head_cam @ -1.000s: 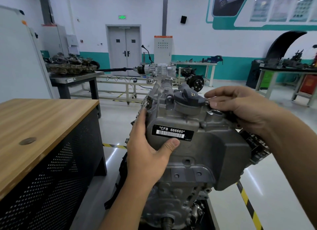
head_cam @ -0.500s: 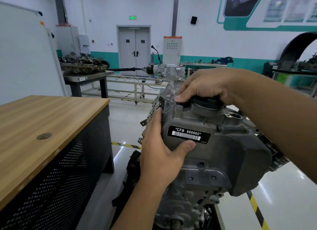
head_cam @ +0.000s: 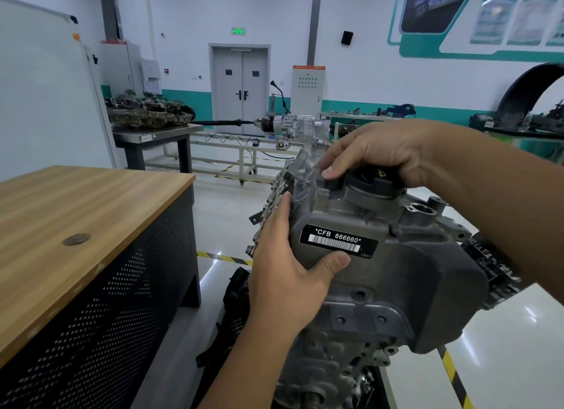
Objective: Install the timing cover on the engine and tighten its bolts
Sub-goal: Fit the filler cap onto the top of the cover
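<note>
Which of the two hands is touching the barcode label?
The left hand: its thumb tip rests at the lower edge of the barcode label on the timing cover. The right hand sits higher, over the black filler cap.

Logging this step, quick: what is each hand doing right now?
Left hand: gripping the left side of the timing cover, thumb by its label.
Right hand: closed over the black cap on top.

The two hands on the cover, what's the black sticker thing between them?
A black barcode label reading CFB 666660, on the cover, between left hand and right hand; head view.
</note>
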{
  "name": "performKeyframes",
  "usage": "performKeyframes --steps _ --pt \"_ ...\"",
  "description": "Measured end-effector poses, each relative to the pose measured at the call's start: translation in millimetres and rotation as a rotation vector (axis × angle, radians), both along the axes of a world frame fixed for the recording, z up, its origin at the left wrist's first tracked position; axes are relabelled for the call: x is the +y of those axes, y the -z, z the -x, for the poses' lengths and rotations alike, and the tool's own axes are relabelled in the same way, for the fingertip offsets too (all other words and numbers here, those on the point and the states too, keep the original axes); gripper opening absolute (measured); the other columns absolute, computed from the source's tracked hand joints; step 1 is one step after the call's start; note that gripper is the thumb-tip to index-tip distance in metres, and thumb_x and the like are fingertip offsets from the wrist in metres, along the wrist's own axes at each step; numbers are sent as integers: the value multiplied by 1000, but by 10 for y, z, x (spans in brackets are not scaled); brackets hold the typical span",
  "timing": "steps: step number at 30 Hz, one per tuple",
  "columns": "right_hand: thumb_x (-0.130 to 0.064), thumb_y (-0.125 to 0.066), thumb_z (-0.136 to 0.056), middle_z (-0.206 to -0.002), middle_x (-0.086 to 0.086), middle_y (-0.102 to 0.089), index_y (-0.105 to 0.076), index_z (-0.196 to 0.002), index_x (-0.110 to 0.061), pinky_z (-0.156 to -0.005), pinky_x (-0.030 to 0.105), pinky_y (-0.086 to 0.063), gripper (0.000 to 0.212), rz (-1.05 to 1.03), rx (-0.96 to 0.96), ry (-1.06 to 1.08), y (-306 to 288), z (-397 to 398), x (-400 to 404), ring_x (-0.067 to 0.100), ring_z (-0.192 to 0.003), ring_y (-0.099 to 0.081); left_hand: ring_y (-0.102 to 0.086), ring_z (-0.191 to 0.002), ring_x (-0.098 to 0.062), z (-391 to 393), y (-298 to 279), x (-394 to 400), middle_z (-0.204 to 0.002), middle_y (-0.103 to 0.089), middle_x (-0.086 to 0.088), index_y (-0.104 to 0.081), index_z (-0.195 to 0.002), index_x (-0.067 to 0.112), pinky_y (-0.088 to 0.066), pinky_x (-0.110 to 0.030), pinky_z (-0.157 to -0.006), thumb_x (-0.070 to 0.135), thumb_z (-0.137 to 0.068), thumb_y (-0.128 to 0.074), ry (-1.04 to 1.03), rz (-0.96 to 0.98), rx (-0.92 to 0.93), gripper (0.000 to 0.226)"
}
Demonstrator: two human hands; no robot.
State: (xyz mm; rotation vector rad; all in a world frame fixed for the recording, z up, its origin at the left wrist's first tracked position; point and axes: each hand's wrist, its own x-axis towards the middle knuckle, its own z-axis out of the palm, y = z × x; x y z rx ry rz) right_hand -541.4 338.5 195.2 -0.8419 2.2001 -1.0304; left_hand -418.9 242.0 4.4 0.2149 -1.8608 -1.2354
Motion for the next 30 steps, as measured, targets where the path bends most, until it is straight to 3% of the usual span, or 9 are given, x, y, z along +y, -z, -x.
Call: performKeyframes --steps 3,5,9,13,17,21,25,28,30 --pt "-4 -78 -65 -100 13 -72 -83 -94 -17 -85 37 -56 32 65 -67 98 -64 78 9 29 -94 -65 -33 -148 -5 -11 -5 1 -160 -36 20 -21 -153 49 -36 -48 -118 70 -59 -81 2 3 -5 114" --pt "-14 -85 -59 -101 12 -72 -81 -100 -14 -97 41 -51 42 9 -78 52 -53 29 -21 29 -94 -65 -33 -148 -5 -18 -13 3 -160 -36 20 -21 -153 49 -36 -48 -118 69 -59 -81 7 -5 -10 114" --pt "-21 -85 -50 -87 9 -79 -84 -77 -23 -79 38 -58 28 -89 13 -41 -41 -53 -55 27 -79 -71 -35 -146 -5 -19 -20 -6 -158 -38 20 -21 -153 50 -38 -47 -117 69 -59 -82 2 7 -23 113" --pt "-6 -78 -57 -88 9 -69 -82 -94 -19 -74 31 -52 39 24 -37 76 -90 67 -16 24 -81 -63 -35 -147 -5 -29 -20 -1 -158 -38 20 -21 -153 47 -37 -47 -118 67 -59 -82 4 10 -29 114" --pt "-20 -87 -51 -87 9 -78 -83 -83 -19 -80 38 -57 32 -96 -14 -14 -32 -51 -38 27 -79 -70 -38 -146 -8 -16 -17 -16 -157 -41 18 -23 -155 45 -39 -48 -116 65 -60 -84 8 0 -29 115" --pt "-6 -74 -78 -87 9 -76 -77 -112 -18 -77 33 -55 37 37 -11 137 -93 83 29 23 -87 -66 -36 -146 -7 -9 -17 -23 -157 -40 20 -22 -154 48 -39 -47 -117 70 -57 -82 1 9 -42 116" --pt "-24 -89 -48 -105 16 -76 -78 -106 -16 -93 47 -56 59 -87 55 72 -34 -59 -11 36 -101 -69 -40 -144 -8 -30 -44 -26 -155 -43 19 -24 -155 45 -41 -47 -115 68 -58 -82 -26 33 -59 116" --pt "-4 -76 -68 -118 19 -71 -76 -107 -18 -86 39 -56 41 -18 76 141 -94 -77 30 31 -106 -64 -41 -142 -11 -60 -75 -30 -152 -46 16 -24 -155 44 -41 -49 -113 78 -56 -74 -73 106 -100 117" --pt "6 -61 -84 -119 17 -74 -71 -113 -18 -93 34 -52 38 86 80 226 -190 -67 119 23 -106 -66 -40 -141 -15 -106 -109 -17 -150 -47 16 -20 -154 44 -40 -55 -110 87 -54 -64 -140 183 -150 118"
